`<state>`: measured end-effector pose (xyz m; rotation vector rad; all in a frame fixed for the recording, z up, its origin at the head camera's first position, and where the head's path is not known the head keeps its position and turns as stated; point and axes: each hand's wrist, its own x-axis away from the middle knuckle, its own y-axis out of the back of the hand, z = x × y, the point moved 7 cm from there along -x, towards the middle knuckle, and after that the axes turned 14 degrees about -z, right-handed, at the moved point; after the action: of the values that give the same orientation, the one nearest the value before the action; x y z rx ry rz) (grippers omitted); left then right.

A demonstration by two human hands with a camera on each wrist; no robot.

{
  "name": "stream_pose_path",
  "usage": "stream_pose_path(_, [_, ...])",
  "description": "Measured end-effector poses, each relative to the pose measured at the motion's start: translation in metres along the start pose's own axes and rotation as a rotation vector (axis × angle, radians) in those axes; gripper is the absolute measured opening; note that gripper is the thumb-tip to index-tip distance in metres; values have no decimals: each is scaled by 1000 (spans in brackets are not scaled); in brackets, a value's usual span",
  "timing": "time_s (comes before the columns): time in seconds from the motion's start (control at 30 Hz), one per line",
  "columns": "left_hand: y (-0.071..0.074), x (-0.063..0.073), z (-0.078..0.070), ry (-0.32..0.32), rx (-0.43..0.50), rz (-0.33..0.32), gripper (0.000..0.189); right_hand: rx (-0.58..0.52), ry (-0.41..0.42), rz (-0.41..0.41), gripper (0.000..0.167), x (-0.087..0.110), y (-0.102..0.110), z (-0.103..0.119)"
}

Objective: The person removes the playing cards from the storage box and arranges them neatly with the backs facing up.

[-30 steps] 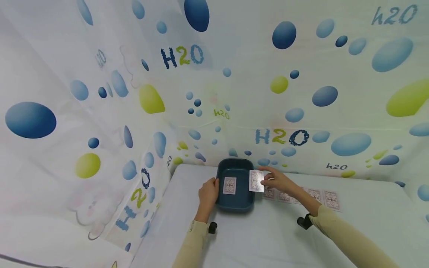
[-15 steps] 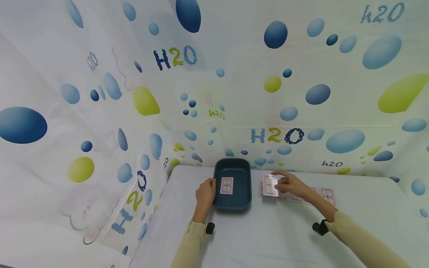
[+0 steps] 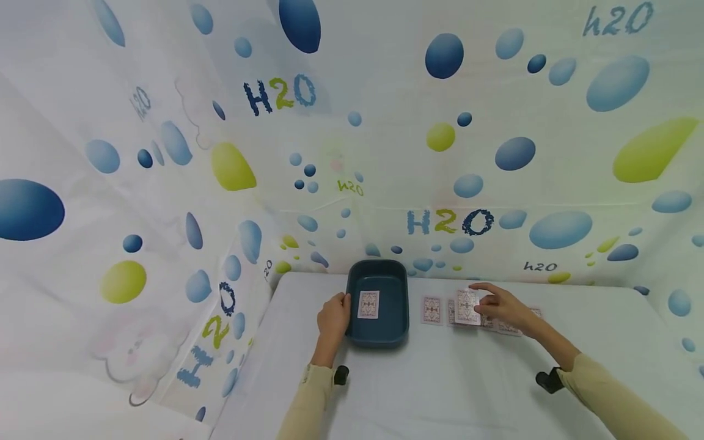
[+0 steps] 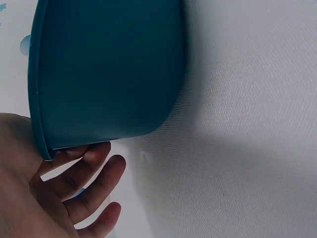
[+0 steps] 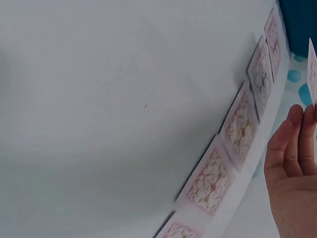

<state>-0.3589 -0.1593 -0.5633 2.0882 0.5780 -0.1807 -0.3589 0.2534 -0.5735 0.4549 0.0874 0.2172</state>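
Observation:
My left hand grips the left rim of a dark teal plastic tray, its fingers curled under the edge against the outer wall. One playing card lies back up inside the tray, toward the left. To the tray's right, my right hand pinches another playing card by its right side, raised above a row of cards. The right wrist view catches only a sliver of this held card beside the fingers.
Several patterned-back cards lie in a row on the white tablecloth; the leftmost card is nearest the tray, and the right hand and held card partly cover the others. A white curtain printed with blue and green drops rises behind the table.
My right hand has carried the pinched card rightward, from the tray's right rim to over the row. The left hand keeps its grip on the tray. The head view has shifted slightly.

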Motion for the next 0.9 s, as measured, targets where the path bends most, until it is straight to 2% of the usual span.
stream_pose_path(0.37, [-1,0,-1,9,-8,8,33,78,-87,-26,62,15,33,-33])
stream_pose_path(0.9, [-2,1,-2,14,-16,6,33,106,-58,-79,61,41,79,-57])
